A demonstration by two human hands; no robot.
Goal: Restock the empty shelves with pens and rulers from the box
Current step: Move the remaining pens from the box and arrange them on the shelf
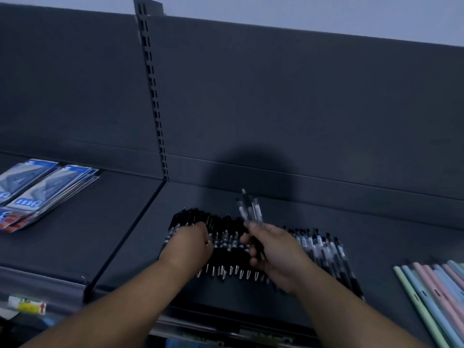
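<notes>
Pens (251,209) are held as a small bunch in the right hand (278,252), fingers clenched round their lower ends, the clicker ends standing up and tilted toward the far side of the shelf (364,237). The left hand (187,246) is laid palm-down on the left part of the row of pens (226,243) already set out, its fingers curled loosely over the barrels; whether any one pen is pinched there cannot be told. The row is laid side by side across the middle of the shelf, tips toward the near edge, and it runs on to the right behind the right hand.

The step in hand is judged to be the adding of the held bunch to this row. It would be done well if the bunch were lowered flat, with tips turned toward the near edge like the rest, and let go one or two at a time rather than dropped together. The laid pens should be steadied by the left hand so that none are rolled out of line, and a gap should be opened in the row, or its end chosen, before anything is released. Tips are best kept level with those already there.

Pastel pencils (434,290) lie near right and packaged sets (47,187) far left on the adjoining shelf; both should be left untouched. The box is not in view.
</notes>
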